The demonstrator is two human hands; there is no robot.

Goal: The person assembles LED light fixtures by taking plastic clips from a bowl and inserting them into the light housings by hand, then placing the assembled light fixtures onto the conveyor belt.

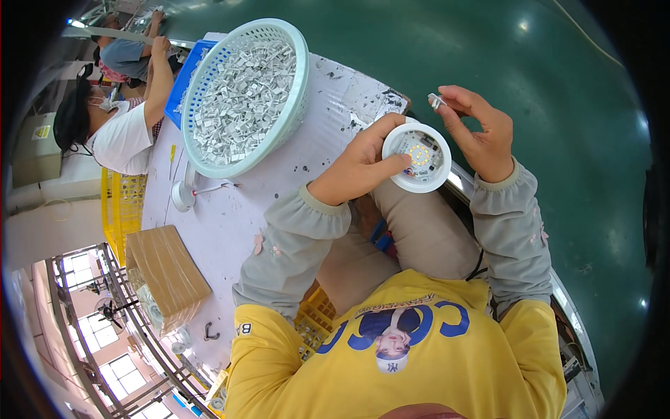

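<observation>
My left hand grips a round white LED downlight above my lap. Its thumb presses on the inside of the light, beside a ring of small yellow LEDs on the board. Just beyond the rim, to the upper right, my right hand pinches a small whitish clip-like piece between thumb and fingertips, apart from the light. A pale green oval basket on the table to the left holds a heap of small whitish pieces that look similar.
The white table also bears a blue tray, a white round part with wires and a cardboard box. Yellow crates stand behind its far edge. Two co-workers sit at the upper left.
</observation>
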